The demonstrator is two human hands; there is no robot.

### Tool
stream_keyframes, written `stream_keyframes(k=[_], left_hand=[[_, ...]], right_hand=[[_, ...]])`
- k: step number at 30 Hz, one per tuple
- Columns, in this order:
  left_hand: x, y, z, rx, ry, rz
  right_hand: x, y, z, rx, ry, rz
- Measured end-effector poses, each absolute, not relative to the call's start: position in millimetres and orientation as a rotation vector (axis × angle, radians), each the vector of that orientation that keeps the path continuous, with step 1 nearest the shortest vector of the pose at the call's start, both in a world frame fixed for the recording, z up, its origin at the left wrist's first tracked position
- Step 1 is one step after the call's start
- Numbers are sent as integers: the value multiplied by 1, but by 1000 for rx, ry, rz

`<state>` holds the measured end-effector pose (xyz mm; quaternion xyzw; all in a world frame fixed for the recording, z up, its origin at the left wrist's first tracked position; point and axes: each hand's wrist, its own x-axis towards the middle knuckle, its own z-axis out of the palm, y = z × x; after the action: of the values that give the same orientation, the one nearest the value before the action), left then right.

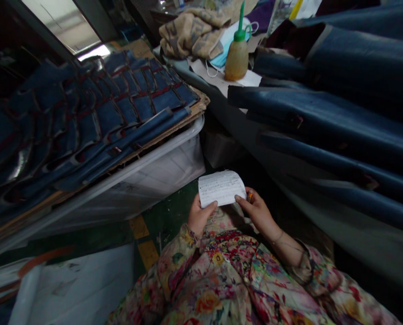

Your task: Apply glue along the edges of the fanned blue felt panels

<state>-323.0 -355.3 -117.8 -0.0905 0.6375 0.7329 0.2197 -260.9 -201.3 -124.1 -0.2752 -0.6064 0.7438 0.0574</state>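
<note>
A small white notepad [221, 186] with handwritten lines is held up in front of my floral-clad lap. My left hand [201, 214] grips its lower left corner, thumb on the page and fingers behind. On the other side, my right hand [255, 210] pinches the right edge with its thumb on top. An orange pen-like stick [250, 196] also pokes out from the fingers of that hand; most of it is hidden. The writing is too blurred to read.
At left, a white plastic bin [174, 167] carries cardboard with many blue leather-like pieces [116, 97]. Long blue rolled sheets [323, 108] jut from the right-hand table. Behind stand a green-capped squeeze bottle [237, 58], a blue face mask [221, 49] and a brown patterned cloth [191, 34].
</note>
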Motion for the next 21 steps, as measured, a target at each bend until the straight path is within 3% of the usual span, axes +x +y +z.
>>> stream_keyframes(k=[21], left_hand=[[-325, -356, -123, -290, 1773, 1939]], right_hand=[[-262, -203, -126, -841, -1880, 2201]])
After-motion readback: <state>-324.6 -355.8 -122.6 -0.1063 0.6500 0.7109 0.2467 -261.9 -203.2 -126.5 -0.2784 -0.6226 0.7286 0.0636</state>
